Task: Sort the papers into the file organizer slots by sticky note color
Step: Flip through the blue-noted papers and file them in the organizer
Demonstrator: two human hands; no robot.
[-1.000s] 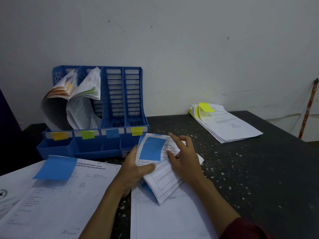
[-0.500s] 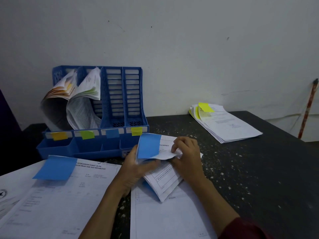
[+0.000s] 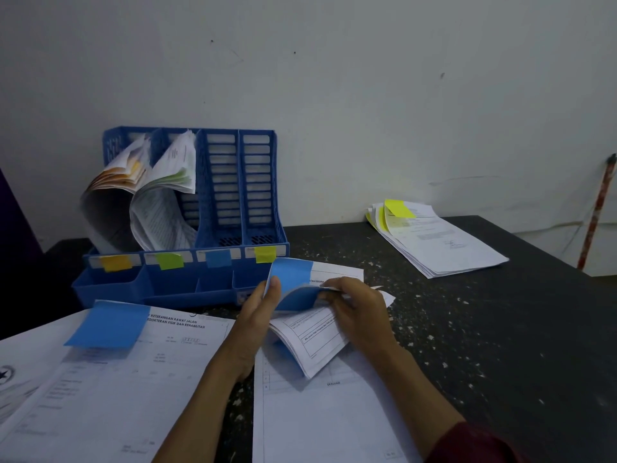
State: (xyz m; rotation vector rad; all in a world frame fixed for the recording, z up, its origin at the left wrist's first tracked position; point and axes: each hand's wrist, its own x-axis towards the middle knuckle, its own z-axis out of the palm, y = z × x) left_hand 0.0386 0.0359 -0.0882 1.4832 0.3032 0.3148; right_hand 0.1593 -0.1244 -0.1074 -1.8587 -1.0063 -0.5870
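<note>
Dark table [image 3: 500, 329] — left hand [image 3: 258, 315] and right hand [image 3: 360, 312] both tight around blue-noted papers [image 3: 317, 342]

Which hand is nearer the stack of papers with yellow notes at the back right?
Right. The right hand is in front and left of the stack, apart from it; the left hand is farther left, beyond the held papers.

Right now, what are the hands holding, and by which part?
The blue-noted paper bundle: left hand pinches its left edge at the sticky notes; right hand curls over its right side.
</note>
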